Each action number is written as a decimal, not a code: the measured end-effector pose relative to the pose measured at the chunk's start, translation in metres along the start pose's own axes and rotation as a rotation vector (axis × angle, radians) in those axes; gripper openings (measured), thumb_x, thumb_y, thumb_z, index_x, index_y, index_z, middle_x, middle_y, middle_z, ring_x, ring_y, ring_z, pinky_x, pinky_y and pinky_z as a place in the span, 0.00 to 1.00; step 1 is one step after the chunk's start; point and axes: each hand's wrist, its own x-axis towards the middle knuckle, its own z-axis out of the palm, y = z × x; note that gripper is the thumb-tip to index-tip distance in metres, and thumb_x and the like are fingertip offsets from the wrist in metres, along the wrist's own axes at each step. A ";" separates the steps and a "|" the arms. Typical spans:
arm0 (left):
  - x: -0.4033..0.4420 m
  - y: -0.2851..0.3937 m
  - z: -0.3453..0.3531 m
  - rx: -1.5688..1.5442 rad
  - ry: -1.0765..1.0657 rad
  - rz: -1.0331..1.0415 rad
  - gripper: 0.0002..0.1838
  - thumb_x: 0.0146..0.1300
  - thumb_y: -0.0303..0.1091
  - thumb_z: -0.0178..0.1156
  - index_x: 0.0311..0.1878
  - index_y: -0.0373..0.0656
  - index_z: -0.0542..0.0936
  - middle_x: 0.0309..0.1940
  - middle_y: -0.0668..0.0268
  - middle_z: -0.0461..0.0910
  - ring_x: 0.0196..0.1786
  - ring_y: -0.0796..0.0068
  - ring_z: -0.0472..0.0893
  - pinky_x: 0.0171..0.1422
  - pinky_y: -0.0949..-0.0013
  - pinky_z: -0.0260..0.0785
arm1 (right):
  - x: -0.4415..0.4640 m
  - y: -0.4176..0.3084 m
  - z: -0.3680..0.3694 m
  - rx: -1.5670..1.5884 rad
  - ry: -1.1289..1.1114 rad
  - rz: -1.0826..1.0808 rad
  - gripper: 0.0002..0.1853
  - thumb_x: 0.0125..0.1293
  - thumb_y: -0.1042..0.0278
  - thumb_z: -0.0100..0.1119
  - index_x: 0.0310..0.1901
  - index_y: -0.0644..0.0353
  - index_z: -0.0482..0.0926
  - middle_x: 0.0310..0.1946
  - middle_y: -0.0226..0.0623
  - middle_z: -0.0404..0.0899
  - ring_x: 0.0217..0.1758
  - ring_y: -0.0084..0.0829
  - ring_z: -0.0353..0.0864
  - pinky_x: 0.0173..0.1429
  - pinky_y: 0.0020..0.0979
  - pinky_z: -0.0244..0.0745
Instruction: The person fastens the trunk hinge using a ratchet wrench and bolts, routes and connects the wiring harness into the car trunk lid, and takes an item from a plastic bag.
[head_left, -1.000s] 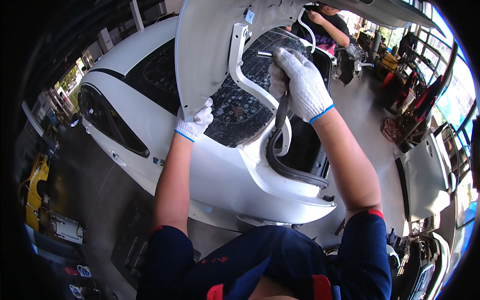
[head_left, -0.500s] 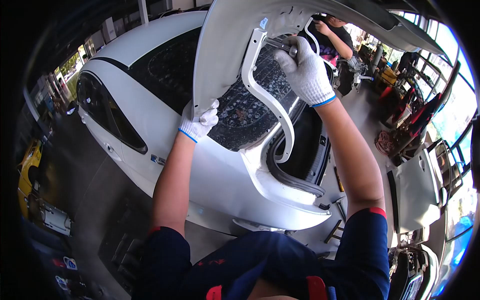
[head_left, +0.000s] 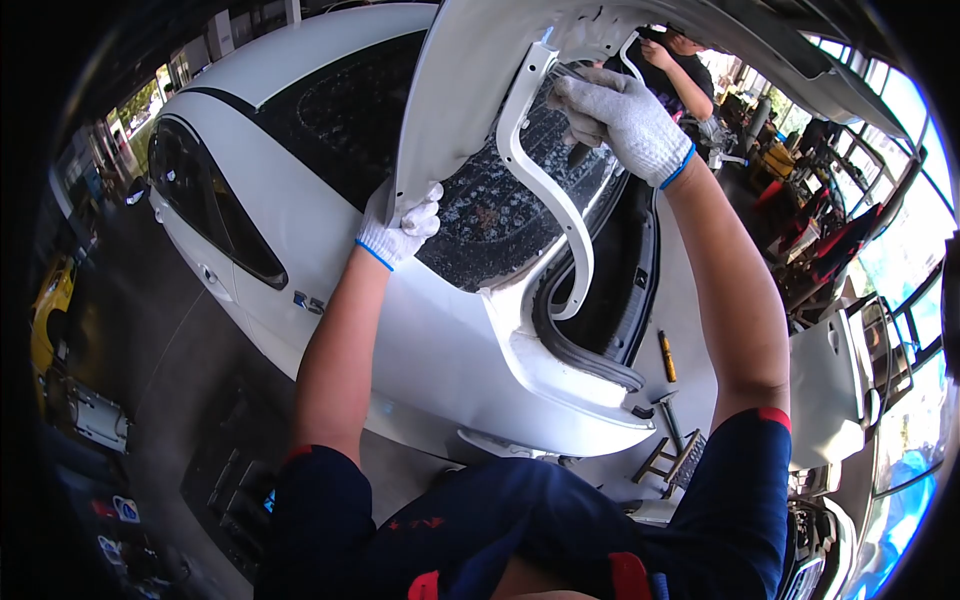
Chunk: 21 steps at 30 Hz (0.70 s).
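Observation:
My left hand point(head_left: 400, 225), in a white knit glove, is closed around the lower edge of a raised white trunk lid point(head_left: 440, 110). A curved white hinge arm point(head_left: 548, 190) runs from the lid's underside down to the trunk opening. My gloved right hand point(head_left: 625, 120) is beside the hinge's upper end, its fingers curled around a slim metal wrench-like tool point(head_left: 566, 70). That tool reaches toward the hinge bolts; most of it is hidden by the fingers. Behind the hinge lies the speckled rear window point(head_left: 500, 225) of the white car point(head_left: 450, 360).
Another person point(head_left: 690, 75) stands across the car, near a second hinge arm point(head_left: 628, 55). On the floor at right lie a yellow-handled tool point(head_left: 667, 357), a hammer point(head_left: 671, 420) and a metal stand point(head_left: 660, 465). A loose white door panel point(head_left: 825, 390) stands further right.
My view has shifted slightly. My right hand has turned at the hinge's upper end, and the tool's rounded end no longer shows above the fingers. My left hand keeps its hold on the lid.

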 end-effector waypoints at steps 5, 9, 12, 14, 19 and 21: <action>-0.003 -0.001 0.008 0.030 0.051 0.018 0.21 0.80 0.49 0.48 0.51 0.38 0.76 0.33 0.52 0.77 0.14 0.77 0.64 0.17 0.74 0.58 | 0.007 0.001 0.010 -0.981 0.383 -0.390 0.13 0.72 0.58 0.68 0.47 0.61 0.86 0.27 0.34 0.84 0.31 0.30 0.84 0.43 0.33 0.80; 0.001 0.001 0.001 -0.014 0.009 0.004 0.21 0.80 0.47 0.46 0.51 0.37 0.78 0.33 0.51 0.78 0.13 0.75 0.63 0.16 0.73 0.57 | 0.008 0.000 0.010 -0.356 0.274 -0.083 0.14 0.68 0.65 0.72 0.51 0.61 0.87 0.25 0.23 0.78 0.27 0.16 0.74 0.37 0.24 0.75; -0.003 0.000 0.007 -0.009 0.055 0.000 0.21 0.80 0.47 0.46 0.52 0.37 0.78 0.33 0.51 0.78 0.13 0.75 0.63 0.17 0.73 0.58 | 0.007 -0.006 0.005 -0.264 0.165 0.011 0.14 0.67 0.65 0.73 0.50 0.63 0.87 0.25 0.24 0.77 0.26 0.16 0.72 0.36 0.23 0.73; -0.001 0.001 0.008 -0.006 0.064 0.004 0.21 0.80 0.48 0.46 0.52 0.37 0.78 0.33 0.51 0.78 0.14 0.75 0.63 0.17 0.73 0.58 | 0.014 -0.008 -0.002 -0.935 0.321 -0.379 0.13 0.66 0.67 0.71 0.50 0.60 0.87 0.25 0.25 0.78 0.26 0.18 0.75 0.37 0.26 0.76; -0.001 -0.001 0.002 -0.011 0.023 0.012 0.22 0.80 0.48 0.46 0.52 0.36 0.77 0.33 0.51 0.78 0.14 0.74 0.64 0.17 0.73 0.58 | 0.018 0.017 -0.005 -0.660 0.128 -0.433 0.10 0.67 0.74 0.66 0.48 0.64 0.86 0.25 0.28 0.79 0.27 0.22 0.77 0.42 0.31 0.82; -0.004 -0.003 0.002 -0.034 0.009 0.002 0.22 0.80 0.48 0.46 0.51 0.36 0.77 0.33 0.51 0.78 0.14 0.74 0.64 0.17 0.73 0.58 | 0.020 0.021 -0.013 -0.471 0.020 -0.283 0.10 0.67 0.74 0.65 0.48 0.67 0.85 0.25 0.30 0.79 0.26 0.23 0.77 0.42 0.32 0.82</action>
